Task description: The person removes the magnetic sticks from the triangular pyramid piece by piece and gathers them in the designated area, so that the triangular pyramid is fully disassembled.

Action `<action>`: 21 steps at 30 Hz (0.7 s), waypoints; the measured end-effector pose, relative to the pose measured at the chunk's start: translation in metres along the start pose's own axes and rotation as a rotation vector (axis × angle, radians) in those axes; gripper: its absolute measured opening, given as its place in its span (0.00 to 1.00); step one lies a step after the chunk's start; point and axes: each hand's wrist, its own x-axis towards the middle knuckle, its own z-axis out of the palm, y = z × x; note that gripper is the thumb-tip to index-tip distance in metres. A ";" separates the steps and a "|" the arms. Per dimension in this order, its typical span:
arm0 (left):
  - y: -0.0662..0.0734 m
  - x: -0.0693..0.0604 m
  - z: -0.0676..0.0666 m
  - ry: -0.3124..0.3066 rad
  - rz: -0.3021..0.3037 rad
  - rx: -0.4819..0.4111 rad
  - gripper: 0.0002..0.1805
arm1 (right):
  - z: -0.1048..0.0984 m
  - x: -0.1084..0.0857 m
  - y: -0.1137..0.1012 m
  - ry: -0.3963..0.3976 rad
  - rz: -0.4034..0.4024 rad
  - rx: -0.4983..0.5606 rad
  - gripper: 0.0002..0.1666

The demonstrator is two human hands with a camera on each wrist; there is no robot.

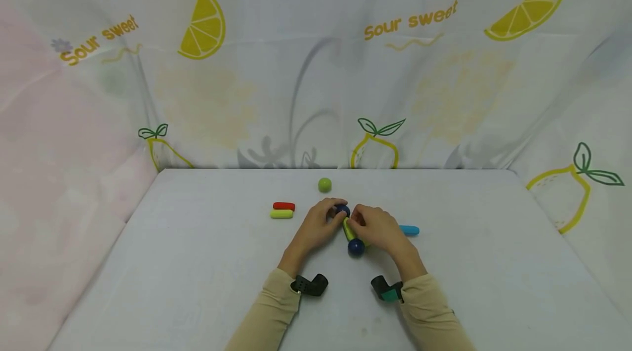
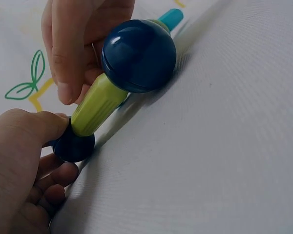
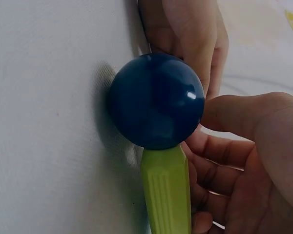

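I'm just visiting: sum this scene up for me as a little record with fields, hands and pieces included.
Surface: white table
Left hand: pinches the far dark blue ball
Right hand: beside the middle lime rod; grip unclear
Middle lime rod: between far and near dark blue ball
Left side: red rod beside loose lime rod
Far side: green ball
Right side: blue rod, partly hidden

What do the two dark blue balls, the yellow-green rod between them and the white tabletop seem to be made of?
The dark blue balls look like smooth, glossy plastic, given their bright highlights, though painted metal is possible. The yellow-green rod is probably moulded plastic, satin, with ridges and facets. The white tabletop looks matte and finely textured, perhaps cloth-covered.
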 end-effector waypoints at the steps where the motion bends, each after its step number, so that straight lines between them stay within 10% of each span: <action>1: 0.000 0.000 0.000 -0.004 -0.007 -0.004 0.16 | 0.000 -0.001 -0.001 0.000 0.010 -0.003 0.10; 21: 0.000 0.002 0.000 -0.033 -0.052 -0.009 0.16 | 0.006 -0.002 -0.004 0.016 0.050 -0.052 0.13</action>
